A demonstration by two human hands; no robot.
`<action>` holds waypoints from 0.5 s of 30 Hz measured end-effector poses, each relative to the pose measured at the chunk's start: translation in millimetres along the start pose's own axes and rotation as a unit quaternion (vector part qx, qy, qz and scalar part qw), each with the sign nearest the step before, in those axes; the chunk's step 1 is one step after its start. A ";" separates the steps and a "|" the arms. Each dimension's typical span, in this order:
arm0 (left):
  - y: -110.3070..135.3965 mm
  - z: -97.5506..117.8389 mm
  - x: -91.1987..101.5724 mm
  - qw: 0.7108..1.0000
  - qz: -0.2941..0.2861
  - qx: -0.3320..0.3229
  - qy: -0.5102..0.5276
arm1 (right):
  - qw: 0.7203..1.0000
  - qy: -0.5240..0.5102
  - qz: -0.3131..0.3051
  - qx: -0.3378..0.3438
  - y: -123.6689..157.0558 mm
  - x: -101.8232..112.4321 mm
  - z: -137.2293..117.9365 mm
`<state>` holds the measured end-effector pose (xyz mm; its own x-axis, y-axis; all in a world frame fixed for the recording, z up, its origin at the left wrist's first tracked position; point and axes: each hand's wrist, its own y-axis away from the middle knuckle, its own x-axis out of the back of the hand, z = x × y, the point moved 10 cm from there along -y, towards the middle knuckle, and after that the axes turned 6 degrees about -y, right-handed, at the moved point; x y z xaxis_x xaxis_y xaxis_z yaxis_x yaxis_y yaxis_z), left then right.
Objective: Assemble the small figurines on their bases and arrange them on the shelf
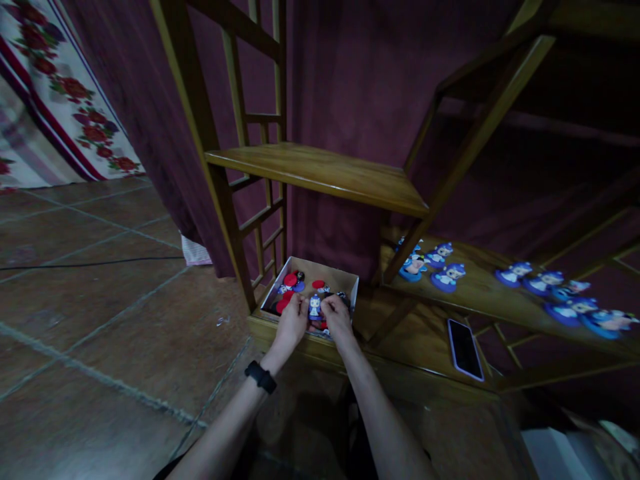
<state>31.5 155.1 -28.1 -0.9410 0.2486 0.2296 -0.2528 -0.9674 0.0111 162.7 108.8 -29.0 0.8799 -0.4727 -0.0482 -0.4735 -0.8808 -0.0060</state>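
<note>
Between my two hands, above an open cardboard box (353, 287), is a small blue-and-white figurine (315, 307), held upright. My left hand (295, 317) pinches its left side, and a dark band circles that wrist. On its other side the fingers of my right hand (336, 312) close on it as well. Inside the box lie red discs (291, 280) and several more small figure pieces, partly hidden under my hands. The box rests on the low ledge of a wooden shelf unit.
Several similar figurines (449, 275) on round bases stand along the shelf to the right. A phone (465, 348) lies on the lower board. Above the box juts a wooden shelf (320, 170). Purple curtains hang behind, and a dark cable (90, 262) crosses the tiled floor.
</note>
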 end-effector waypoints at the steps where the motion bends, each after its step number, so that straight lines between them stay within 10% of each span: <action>1: -0.5 -0.8 -0.9 1.000 -0.002 0.001 0.010 | 1.000 -0.001 0.001 0.001 -0.7 0.6 0.1; 15: -0.5 1.7 -10.1 0.998 -0.026 0.007 0.057 | 1.000 -0.010 0.012 0.009 -0.2 4.8 -6.2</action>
<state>41.6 153.0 -28.8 -0.9461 0.3021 0.1170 -0.3002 -0.9533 0.0342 167.2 106.5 -23.0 0.8677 -0.4924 -0.0678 -0.4948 -0.8687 -0.0233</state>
